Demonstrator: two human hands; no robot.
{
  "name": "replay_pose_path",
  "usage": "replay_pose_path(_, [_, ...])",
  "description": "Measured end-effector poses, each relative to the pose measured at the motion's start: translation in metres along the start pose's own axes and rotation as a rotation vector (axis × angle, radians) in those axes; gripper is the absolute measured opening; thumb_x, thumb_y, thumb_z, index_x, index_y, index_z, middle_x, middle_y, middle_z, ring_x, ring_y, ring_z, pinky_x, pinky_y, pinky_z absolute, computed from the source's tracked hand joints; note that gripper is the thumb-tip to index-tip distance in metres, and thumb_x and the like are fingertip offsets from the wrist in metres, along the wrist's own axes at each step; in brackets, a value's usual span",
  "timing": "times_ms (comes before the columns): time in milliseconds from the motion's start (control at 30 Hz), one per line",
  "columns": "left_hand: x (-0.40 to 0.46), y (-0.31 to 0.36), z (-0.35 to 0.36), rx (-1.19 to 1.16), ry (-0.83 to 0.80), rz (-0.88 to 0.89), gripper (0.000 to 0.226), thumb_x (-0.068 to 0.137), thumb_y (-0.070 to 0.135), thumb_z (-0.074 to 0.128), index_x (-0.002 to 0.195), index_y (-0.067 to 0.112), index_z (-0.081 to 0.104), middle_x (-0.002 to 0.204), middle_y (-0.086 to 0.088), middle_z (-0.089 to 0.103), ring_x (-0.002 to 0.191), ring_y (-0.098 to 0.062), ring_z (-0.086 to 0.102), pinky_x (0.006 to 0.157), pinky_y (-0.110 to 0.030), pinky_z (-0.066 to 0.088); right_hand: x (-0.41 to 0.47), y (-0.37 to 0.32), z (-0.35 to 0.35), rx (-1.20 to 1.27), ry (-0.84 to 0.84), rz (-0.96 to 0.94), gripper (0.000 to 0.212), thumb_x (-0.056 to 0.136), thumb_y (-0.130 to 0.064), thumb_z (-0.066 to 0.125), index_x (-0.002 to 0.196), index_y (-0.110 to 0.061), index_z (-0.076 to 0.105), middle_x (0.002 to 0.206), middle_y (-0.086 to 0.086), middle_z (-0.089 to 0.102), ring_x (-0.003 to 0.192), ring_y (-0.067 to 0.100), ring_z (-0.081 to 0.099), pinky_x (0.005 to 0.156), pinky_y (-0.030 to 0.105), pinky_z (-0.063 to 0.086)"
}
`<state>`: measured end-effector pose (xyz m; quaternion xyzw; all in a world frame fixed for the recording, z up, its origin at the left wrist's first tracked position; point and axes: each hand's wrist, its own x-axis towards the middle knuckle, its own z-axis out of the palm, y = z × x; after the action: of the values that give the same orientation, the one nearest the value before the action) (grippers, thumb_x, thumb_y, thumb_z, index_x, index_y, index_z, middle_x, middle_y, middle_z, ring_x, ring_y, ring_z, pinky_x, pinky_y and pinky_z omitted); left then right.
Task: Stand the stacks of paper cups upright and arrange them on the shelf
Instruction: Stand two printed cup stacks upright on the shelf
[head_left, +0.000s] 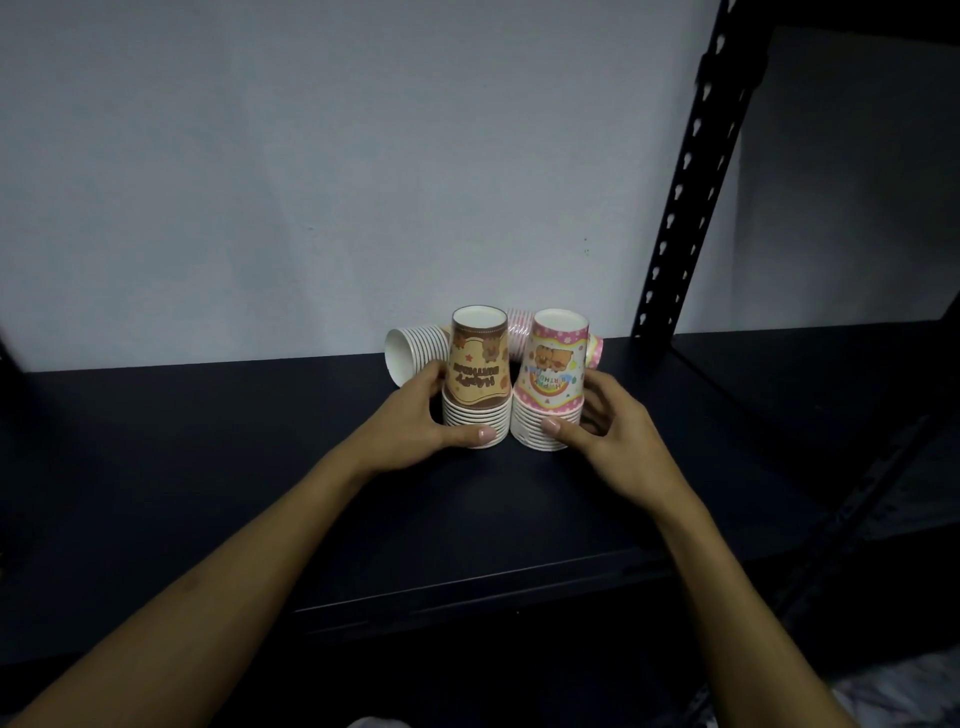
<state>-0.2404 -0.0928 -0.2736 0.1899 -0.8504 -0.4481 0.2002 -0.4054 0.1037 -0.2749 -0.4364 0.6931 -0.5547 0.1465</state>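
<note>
— On the dark shelf (208, 467), near the back wall: what stands there?

— Two stacks of paper cups, mouths down, bases up, side by side and touching or nearly so at the rims. Brown stack (477, 374) on the left, "Happy Birthday" print reading upside down. Pink stack (551, 376) on the right, cartoon figures, same lettering inverted.

— And the hands?

— Left hand (426, 415) wraps the lower rims of the brown stack, thumb across the front, fingers round the far side. Grip narrow, holding that stack. Right hand (597, 421) does likewise on the pink stack, thumb on the front rims, fingers curled at its right flank. Grip also closed on its stack.

— Anything in the cups?

— Only cups nested in cups. The upturned bases show as shallow white recesses.

— Behind them?

— A white stack (415, 353) lying on its side, open mouth facing left, partly hidden by the brown one. A striped pink stack (519, 332) shows between the two upright ones; how it lies, cannot tell. A sliver of another pink cup (595, 352) peeks out at the far right.

— Frame?

— Black perforated upright (685, 176) at the right rear.
</note>
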Motion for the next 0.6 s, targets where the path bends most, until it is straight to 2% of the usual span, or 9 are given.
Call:
replay_pose_path(133, [-0.0018,0.0011,0.0002,-0.005,0.008,0.001,0.084,0.070,0.039,0.090,0.140,0.026,0.045,0.133,0.016,0.062,0.120,0.004,0.059,0.103,-0.023,0.046,0.0001,-0.0005,0.0005,-0.011,0.015,0.022,0.063,0.079,-0.025,0.084,0.133,-0.018,0.051,0.127,-0.008,0.068,0.117,0.004,0.065,0.106,0.037,0.051])
replay_pose_path(333, [-0.0024,0.0023,0.0002,-0.012,0.010,0.002,0.083,0.070,0.040,0.090,0.139,0.025,0.046,0.133,0.016,0.063,0.119,0.004,0.060,0.102,-0.022,0.046,-0.0019,-0.0042,-0.0005,-0.065,0.016,-0.010,0.059,0.084,-0.025,0.080,0.138,-0.022,0.055,0.127,-0.010,0.068,0.115,0.002,0.064,0.104,0.033,0.052])
replay_pose_path(433, [-0.0027,0.0018,0.0006,-0.005,0.013,0.004,0.082,0.070,0.039,0.090,0.139,0.026,0.047,0.132,0.018,0.063,0.118,0.005,0.059,0.101,-0.021,0.046,-0.0021,-0.0050,0.0020,-0.079,0.023,-0.012,0.063,0.081,-0.031,0.082,0.138,-0.025,0.055,0.126,-0.011,0.068,0.115,0.003,0.065,0.103,0.034,0.052])
replay_pose_path(600, [-0.0029,0.0018,0.0001,0.008,0.014,-0.002,0.080,0.071,0.040,0.089,0.138,0.029,0.047,0.131,0.020,0.061,0.118,0.006,0.059,0.100,-0.020,0.046,-0.0016,-0.0028,0.0026,-0.116,0.006,-0.022,0.066,0.082,-0.030,0.082,0.142,-0.027,0.053,0.132,-0.011,0.066,0.120,0.007,0.063,0.107,0.042,0.050])
